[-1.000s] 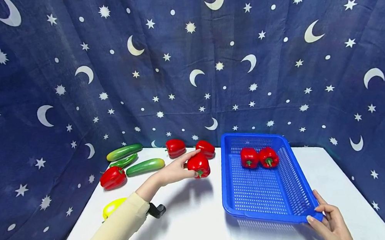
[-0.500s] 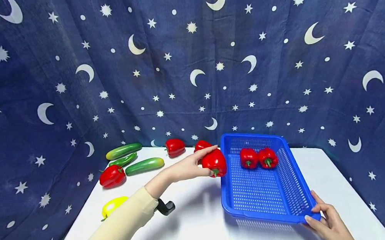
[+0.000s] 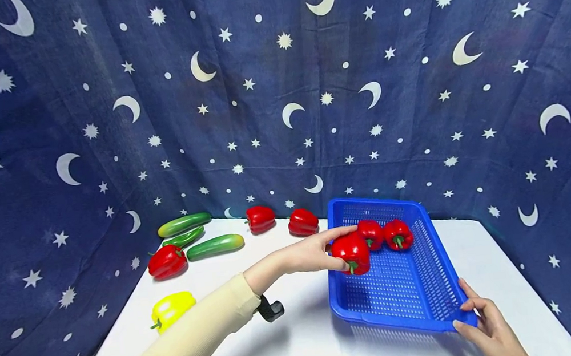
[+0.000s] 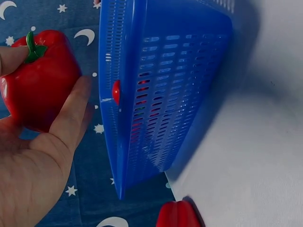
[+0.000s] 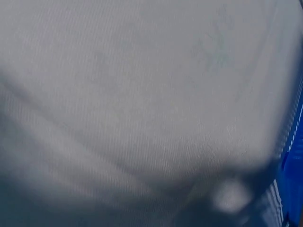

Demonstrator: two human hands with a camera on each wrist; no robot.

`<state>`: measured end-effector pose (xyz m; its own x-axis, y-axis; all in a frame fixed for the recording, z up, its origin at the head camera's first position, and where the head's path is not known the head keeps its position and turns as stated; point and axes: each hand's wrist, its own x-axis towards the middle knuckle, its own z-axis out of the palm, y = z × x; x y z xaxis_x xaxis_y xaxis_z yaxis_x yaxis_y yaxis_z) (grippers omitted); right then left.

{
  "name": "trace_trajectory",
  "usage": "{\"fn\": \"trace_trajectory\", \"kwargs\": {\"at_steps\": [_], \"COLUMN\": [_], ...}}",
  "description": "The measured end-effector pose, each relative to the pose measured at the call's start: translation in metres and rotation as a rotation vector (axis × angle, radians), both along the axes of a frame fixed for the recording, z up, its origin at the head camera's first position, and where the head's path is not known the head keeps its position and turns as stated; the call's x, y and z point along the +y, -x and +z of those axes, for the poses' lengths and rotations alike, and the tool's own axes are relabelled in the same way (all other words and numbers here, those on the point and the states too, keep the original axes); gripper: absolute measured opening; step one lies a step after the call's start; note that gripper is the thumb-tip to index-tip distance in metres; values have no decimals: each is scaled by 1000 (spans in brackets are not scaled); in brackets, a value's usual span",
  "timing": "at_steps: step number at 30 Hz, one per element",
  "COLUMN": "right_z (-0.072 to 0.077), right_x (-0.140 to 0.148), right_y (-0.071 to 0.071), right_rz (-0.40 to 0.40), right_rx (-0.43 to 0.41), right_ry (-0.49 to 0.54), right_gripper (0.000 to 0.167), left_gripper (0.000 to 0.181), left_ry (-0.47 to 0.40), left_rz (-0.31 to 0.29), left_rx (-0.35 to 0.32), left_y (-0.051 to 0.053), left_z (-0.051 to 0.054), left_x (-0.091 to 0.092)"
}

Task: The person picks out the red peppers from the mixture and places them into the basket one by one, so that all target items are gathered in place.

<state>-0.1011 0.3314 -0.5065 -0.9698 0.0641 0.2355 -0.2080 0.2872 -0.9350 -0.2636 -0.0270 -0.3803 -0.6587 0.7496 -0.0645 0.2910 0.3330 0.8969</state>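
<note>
Glossy red, the held pepper (image 3: pixel 350 252) hangs over the left part of the blue basket (image 3: pixel 382 320), its green stem turned towards the person. The left hand (image 3: pixel 303 255) grips it from the side, fingers curled round the body and thumb close to the stem; in the left wrist view the pepper looks apart from the basket's rim. The right hand (image 3: pixel 490 321) pinches the basket's near right corner, thumb at the near edge and fingers at the right side — the right wrist view shows mostly bench, so it adds nothing on that grip.

To set the pepper down well, I would carry it fully past the left wall first, so that neither the knuckles nor the black device (image 3: pixel 269 311) at the wrist catches the rim. The bare mesh floor in front of the two basket peppers (image 3: pixel 398 235) looks the best spot; coming in at their level risks nudging the left one. Lower it rather than drop it, and spread the fingers only once its weight is on the mesh — so smooth and round a thing would probably roll. The right hand does best to steady the corner without pulling.

On the white bench (image 3: pixel 302 348), to the left of the basket, lie three loose red peppers (image 3: pixel 302 222) and a yellow pepper (image 3: pixel 173 309).
</note>
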Motion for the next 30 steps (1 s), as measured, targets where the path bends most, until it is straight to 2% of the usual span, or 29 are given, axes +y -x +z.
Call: {"fn": "trace_trajectory", "kwargs": {"at_steps": [10,17,21,26,30], "right_z": [2,-4,-4,-4,-5], "right_x": [15,20,20,19,17], "right_y": [8,9,8,7,7], "right_rz": [113,171,160,116,124], "right_rx": [45,121,114,76,54], "right_ry": [-111,-21,3,-20,26], "right_gripper": [39,51,50,47,44], "left_gripper": [82,80,80,80,76], "left_ry": [-12,-8,-22,-114,-191], "left_rz": [-8,-15,-15,-6,51], "left_rx": [-16,-43,-60,-177,-298], "left_y": [2,-1,0,5,8], "left_z": [-3,-4,-2,2,3], "left_x": [5,9,13,27,43]}}
